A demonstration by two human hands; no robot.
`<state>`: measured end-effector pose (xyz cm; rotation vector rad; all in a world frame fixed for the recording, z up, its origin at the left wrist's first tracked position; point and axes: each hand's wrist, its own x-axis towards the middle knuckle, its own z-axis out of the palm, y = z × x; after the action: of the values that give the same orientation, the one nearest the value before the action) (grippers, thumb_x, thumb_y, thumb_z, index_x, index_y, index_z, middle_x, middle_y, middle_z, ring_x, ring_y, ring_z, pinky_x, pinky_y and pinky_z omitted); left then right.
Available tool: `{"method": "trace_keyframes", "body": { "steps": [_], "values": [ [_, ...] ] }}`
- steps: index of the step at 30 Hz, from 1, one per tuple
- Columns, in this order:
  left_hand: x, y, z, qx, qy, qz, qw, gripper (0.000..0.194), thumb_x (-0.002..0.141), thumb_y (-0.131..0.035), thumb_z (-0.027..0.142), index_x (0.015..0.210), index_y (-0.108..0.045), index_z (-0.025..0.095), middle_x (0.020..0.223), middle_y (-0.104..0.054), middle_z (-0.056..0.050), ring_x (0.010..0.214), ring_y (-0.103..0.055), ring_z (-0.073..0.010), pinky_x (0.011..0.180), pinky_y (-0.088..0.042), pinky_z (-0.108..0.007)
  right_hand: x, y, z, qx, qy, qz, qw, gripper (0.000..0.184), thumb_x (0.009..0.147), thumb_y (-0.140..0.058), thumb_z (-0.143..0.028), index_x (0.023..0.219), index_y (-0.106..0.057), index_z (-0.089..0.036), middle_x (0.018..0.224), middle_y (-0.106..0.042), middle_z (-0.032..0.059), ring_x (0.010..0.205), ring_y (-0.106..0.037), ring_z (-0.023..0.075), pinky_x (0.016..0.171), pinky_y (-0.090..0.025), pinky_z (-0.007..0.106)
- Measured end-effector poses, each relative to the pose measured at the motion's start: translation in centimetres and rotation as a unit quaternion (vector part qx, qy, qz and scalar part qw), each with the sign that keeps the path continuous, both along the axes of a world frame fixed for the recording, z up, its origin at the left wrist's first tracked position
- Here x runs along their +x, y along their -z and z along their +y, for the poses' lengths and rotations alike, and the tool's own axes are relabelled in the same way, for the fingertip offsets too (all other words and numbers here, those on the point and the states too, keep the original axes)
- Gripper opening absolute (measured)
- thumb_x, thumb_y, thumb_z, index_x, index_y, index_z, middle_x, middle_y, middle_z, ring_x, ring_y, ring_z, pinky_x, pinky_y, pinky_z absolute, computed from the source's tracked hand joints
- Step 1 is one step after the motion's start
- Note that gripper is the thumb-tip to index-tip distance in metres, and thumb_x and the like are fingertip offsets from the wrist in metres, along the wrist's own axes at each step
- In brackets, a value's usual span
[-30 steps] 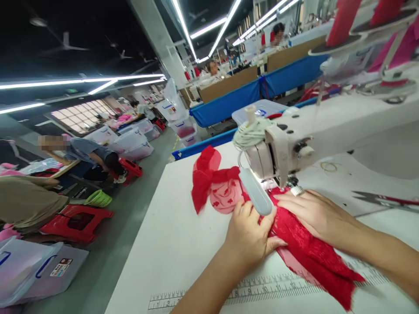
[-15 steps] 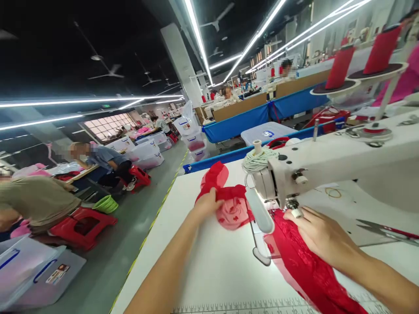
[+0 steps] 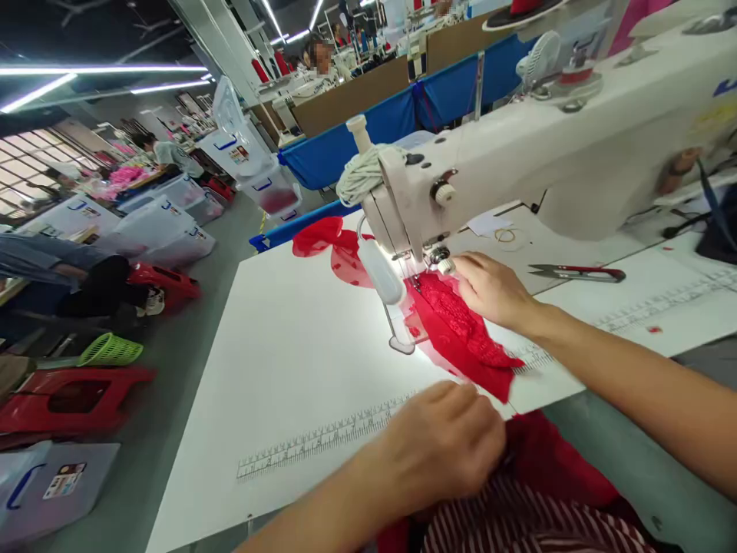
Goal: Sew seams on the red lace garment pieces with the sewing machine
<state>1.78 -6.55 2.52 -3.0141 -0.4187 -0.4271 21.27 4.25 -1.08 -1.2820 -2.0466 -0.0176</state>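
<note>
A strip of red lace fabric (image 3: 454, 330) lies under the needle of a white sewing machine (image 3: 518, 153) on a white table (image 3: 288, 346). My right hand (image 3: 492, 290) rests flat on the lace beside the presser foot, fingers stretched out. At the table's near edge, my left hand (image 3: 443, 449) is curled over more red fabric (image 3: 553, 461) in my lap; what its fingers hold is hidden. Sewn red fabric (image 3: 325, 242) bunches up behind the machine.
Red-handled thread snips (image 3: 576, 272) lie on the table right of the machine. A printed ruler (image 3: 322, 442) runs along the table's front edge. In the aisle to the left stand red stools (image 3: 69, 395), a green basket (image 3: 109, 351) and clear bins (image 3: 166, 230). Other people work at further stations.
My left hand let go of the sewn fabric behind the machine and came back to the table's near edge over my lap. The view tilted down. My right hand stayed on the lace.
</note>
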Motion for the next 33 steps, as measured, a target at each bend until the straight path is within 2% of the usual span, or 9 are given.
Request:
{"method": "trace_keyframes", "body": {
  "steps": [3, 6, 12, 15, 18, 20, 24, 29, 33],
  "values": [
    [3.5, 0.5, -2.8, 0.039, 0.009, 0.009, 0.999, 0.023, 0.092, -0.046, 0.008, 0.093, -0.068, 0.011, 0.105, -0.065, -0.011, 0.072, -0.056, -0.0166, 0.054, -0.046, -0.03, 0.3, -0.3, 0.0, -0.002, -0.004, 0.031, 1.0, 0.032, 0.081, -0.041, -0.003, 0.098, -0.064, -0.018, 0.099, -0.07, 0.0096, 0.095, -0.064, 0.0244, 0.083, -0.051, 0.037],
    [5.5, 0.9, -2.6, 0.041, -0.036, 0.029, 0.998, 0.022, 0.088, -0.048, 0.004, 0.084, -0.066, 0.017, 0.083, -0.061, -0.006, 0.06, -0.052, -0.0167, 0.045, -0.037, -0.031, 0.8, -2.0, -1.7, -0.002, -0.022, 0.061, 0.998, 0.033, 0.084, -0.037, -0.004, 0.092, -0.065, -0.018, 0.097, -0.071, 0.0071, 0.093, -0.065, 0.0198, 0.084, -0.051, 0.033],
    [5.5, 1.7, -2.5, 0.046, -0.035, -0.002, 0.998, 0.028, 0.087, -0.045, -0.001, 0.073, -0.061, 0.017, 0.081, -0.058, -0.006, 0.068, -0.056, -0.0189, 0.054, -0.04, -0.033, 5.2, -6.9, -11.6, -0.203, -0.109, 0.23, 0.946, 0.019, 0.093, -0.051, -0.024, 0.089, -0.069, -0.02, 0.083, -0.069, 0.0028, 0.076, -0.064, 0.0157, 0.069, -0.051, 0.028],
    [4.8, 1.9, -2.8, 0.017, -0.024, -0.043, 0.999, 0.027, 0.091, -0.045, 0.003, 0.075, -0.06, 0.018, 0.086, -0.061, -0.004, 0.069, -0.054, -0.0177, 0.057, -0.042, -0.033, 8.1, -5.3, -16.1, -0.412, -0.271, 0.211, 0.844, 0.022, 0.097, -0.047, -0.025, 0.097, -0.068, -0.024, 0.089, -0.071, 0.0027, 0.08, -0.067, 0.0147, 0.072, -0.054, 0.026],
    [4.1, 1.3, -2.7, -0.063, -0.056, -0.112, 0.99, 0.023, 0.101, -0.04, 0.016, 0.086, -0.058, 0.018, 0.089, -0.062, -0.004, 0.072, -0.057, -0.0156, 0.062, -0.047, -0.029, 9.2, 0.2, -18.4, -0.508, -0.194, 0.117, 0.831, 0.018, 0.093, -0.05, -0.03, 0.094, -0.067, -0.022, 0.085, -0.072, 0.0034, 0.078, -0.068, 0.0181, 0.069, -0.056, 0.029],
    [3.5, 0.6, -2.5, -0.196, -0.078, -0.206, 0.955, 0.019, 0.103, -0.038, 0.022, 0.096, -0.055, 0.018, 0.093, -0.063, -0.005, 0.08, -0.06, -0.0141, 0.069, -0.051, -0.025, 8.5, 4.4, -19.2, -0.414, -0.046, 0.121, 0.901, 0.024, 0.084, -0.055, -0.03, 0.102, -0.065, -0.017, 0.1, -0.071, 0.013, 0.092, -0.068, 0.027, 0.079, -0.056, 0.041],
    [1.9, -0.8, -2.3, -0.409, -0.11, -0.368, 0.828, 0.011, 0.1, -0.046, 0.027, 0.102, -0.055, 0.021, 0.093, -0.062, -0.003, 0.078, -0.062, -0.0133, 0.069, -0.054, -0.024, 5.7, 8.0, -20.3, -0.404, -0.074, 0.145, 0.9, 0.026, 0.086, -0.049, -0.031, 0.098, -0.066, -0.016, 0.117, -0.065, 0.0172, 0.114, -0.059, 0.0315, 0.098, -0.046, 0.05],
    [0.0, -1.2, -2.0, -0.467, -0.223, -0.457, 0.724, 0.02, 0.098, -0.051, 0.043, 0.1, -0.054, 0.023, 0.087, -0.061, -0.001, 0.071, -0.06, -0.0129, 0.063, -0.053, -0.022, 5.7, 2.4, -20.9, -0.453, -0.129, 0.224, 0.853, 0.041, 0.098, -0.038, -0.049, 0.08, -0.057, -0.018, 0.072, -0.056, 0.0005, 0.066, -0.05, 0.0127, 0.06, -0.044, 0.024],
    [-0.2, -0.6, -1.5, -0.482, -0.279, -0.468, 0.686, 0.034, 0.09, -0.06, 0.056, 0.1, -0.054, 0.023, 0.084, -0.062, -0.001, 0.069, -0.06, -0.0151, 0.056, -0.052, -0.021, 6.6, -1.2, -21.2, -0.559, -0.228, 0.357, 0.713, 0.059, 0.076, -0.06, -0.075, 0.074, -0.053, -0.017, 0.064, -0.045, -0.0041, 0.057, -0.038, 0.0066, 0.053, -0.034, 0.019]
  ]
}}
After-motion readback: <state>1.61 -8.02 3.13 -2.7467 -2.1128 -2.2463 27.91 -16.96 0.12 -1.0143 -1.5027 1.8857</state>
